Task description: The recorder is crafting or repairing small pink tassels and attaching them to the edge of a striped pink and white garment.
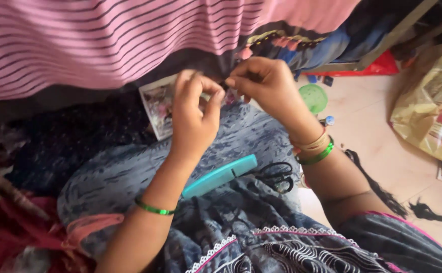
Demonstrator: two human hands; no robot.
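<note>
Both hands meet above the lap: the left hand (193, 119) and right hand (264, 83) each pinch a dark strand (224, 83) between fingertips. A teal comb (220, 176) and black scissors (276, 176) lie unused on the lap; loose dark hair (377, 189) lies on the floor, work apparently midway.

A pink cloth with thin dark stripes (105, 40) hangs above. The lap garment (130, 172) is grey-blue with dark mottling, its hem trimmed in white lace over pink. A turquoise plastic comb (220, 176) lies beside black-handled scissors (276, 176). Green bangles (155, 208) ring both wrists. A round green lid (314, 97) sits on the beige floor (372, 126).
</note>
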